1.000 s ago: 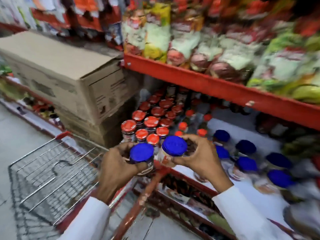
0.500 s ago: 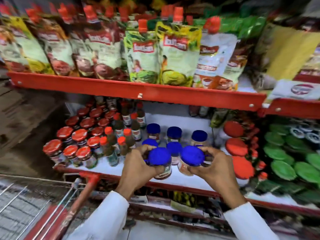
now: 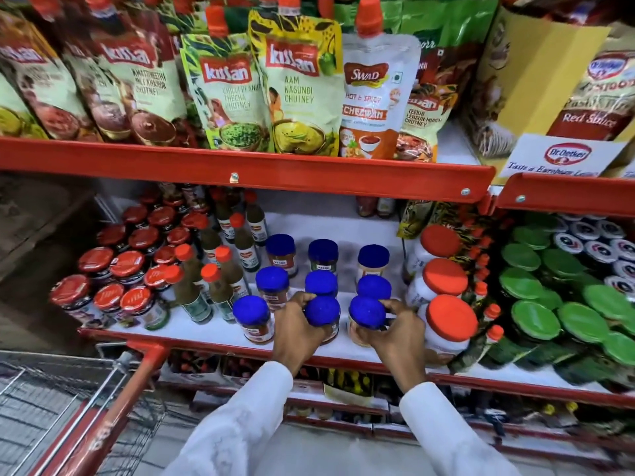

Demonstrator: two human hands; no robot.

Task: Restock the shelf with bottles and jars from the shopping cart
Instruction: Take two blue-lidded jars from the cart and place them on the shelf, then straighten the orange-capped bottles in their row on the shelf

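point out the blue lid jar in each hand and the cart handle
Jar in left hand (image 3: 322,311): head view, top of its blue lid.
Jar in right hand (image 3: 367,312): head view, top of its blue lid.
Cart handle (image 3: 137,376): head view, middle of the red bar.

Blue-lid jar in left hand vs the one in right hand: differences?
The left hand jar shows darker, brownish contents; the right hand jar shows paler, orange-tan contents. The left jar sits in the middle column of blue-lid jars, the right jar in the column beside the orange-lid tubs. Both are upright, same size, blue lids, at the shelf front.
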